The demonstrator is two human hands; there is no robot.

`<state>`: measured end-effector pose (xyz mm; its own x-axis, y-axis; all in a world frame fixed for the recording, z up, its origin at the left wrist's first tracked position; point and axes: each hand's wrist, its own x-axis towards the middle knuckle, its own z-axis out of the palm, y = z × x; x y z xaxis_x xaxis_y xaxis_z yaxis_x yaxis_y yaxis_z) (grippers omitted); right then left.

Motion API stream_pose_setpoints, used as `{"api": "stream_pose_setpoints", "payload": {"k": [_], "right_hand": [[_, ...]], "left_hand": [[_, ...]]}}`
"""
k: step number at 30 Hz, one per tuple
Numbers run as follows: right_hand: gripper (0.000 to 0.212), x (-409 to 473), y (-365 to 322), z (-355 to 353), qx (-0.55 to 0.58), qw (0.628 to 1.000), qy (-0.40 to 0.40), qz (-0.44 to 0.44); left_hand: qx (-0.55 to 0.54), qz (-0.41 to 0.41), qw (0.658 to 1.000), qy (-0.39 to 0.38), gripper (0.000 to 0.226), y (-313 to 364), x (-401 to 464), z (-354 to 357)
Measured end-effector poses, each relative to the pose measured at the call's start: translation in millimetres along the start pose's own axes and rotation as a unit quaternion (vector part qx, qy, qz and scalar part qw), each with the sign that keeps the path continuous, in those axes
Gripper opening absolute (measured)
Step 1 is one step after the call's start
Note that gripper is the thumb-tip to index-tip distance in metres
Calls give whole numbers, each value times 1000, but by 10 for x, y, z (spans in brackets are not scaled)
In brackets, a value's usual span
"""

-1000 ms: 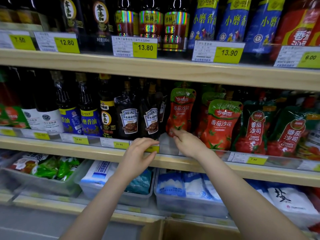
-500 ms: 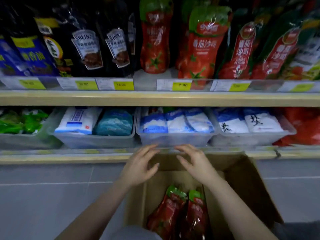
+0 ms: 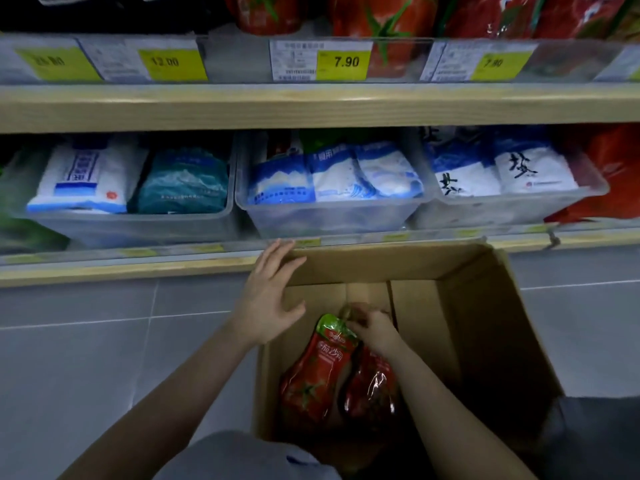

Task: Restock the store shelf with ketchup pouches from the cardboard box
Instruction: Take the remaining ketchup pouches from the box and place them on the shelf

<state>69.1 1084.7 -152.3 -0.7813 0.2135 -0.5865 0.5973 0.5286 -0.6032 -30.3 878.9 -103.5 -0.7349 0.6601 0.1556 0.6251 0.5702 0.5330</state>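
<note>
Head view, steeply down, close over cardboard box (image 3: 485, 306)

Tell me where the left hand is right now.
In the head view, the left hand hangs open at centre frame, over the left front corner of the cardboard box, just below the bottom shelf.

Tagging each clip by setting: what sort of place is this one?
Most likely a grocery shop aisle: yellow price tags reading 7.90 line the pale wooden shelf edge, clear plastic bins hold bagged goods, and an open brown cardboard box holds red ketchup pouches.
</note>
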Motion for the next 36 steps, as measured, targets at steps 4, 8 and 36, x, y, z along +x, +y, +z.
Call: {"api": "stream_pose_setpoints", "payload": {"k": [4, 8, 36], "right_hand": [[43, 122, 23, 74, 69, 997, -8, 35], [12, 172, -17, 92, 132, 990, -31, 43], [8, -1005, -1776, -2040, 202, 905, 65, -370]], "left_hand": [[-4, -6, 1000, 7, 66, -2, -3, 5], [2, -5, 1000, 5, 65, -13, -5, 0], [-282, -150, 930, -183, 57, 1101, 1068, -857]]}}
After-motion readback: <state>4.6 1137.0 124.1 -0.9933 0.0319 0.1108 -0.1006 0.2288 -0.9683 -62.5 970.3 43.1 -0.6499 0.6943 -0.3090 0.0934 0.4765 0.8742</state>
